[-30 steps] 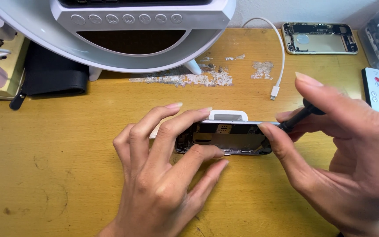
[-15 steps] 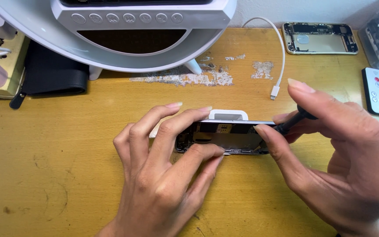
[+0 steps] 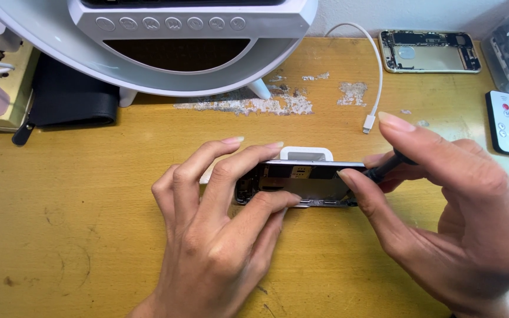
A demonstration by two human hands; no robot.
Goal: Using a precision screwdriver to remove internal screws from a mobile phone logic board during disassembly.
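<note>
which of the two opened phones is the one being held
The opened phone at the middle of the desk, clasped by the left hand with the right hand at its end. The other phone shell lies untouched at the far right edge.

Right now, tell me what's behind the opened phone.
Behind the phone, a white stand's rounded top edge shows. Its lower part is covered by the phone and the left hand. The right hand holds a dark tool.

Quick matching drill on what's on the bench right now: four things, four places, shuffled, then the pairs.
Things:
1. opened phone
2. remote control
3. empty phone frame
4. black pouch

Places:
A. far right corner of the desk
B. far left, beside the white lamp base
C. between both hands
D. right edge of the desk

Pairs: 1-C, 2-D, 3-A, 4-B
</note>
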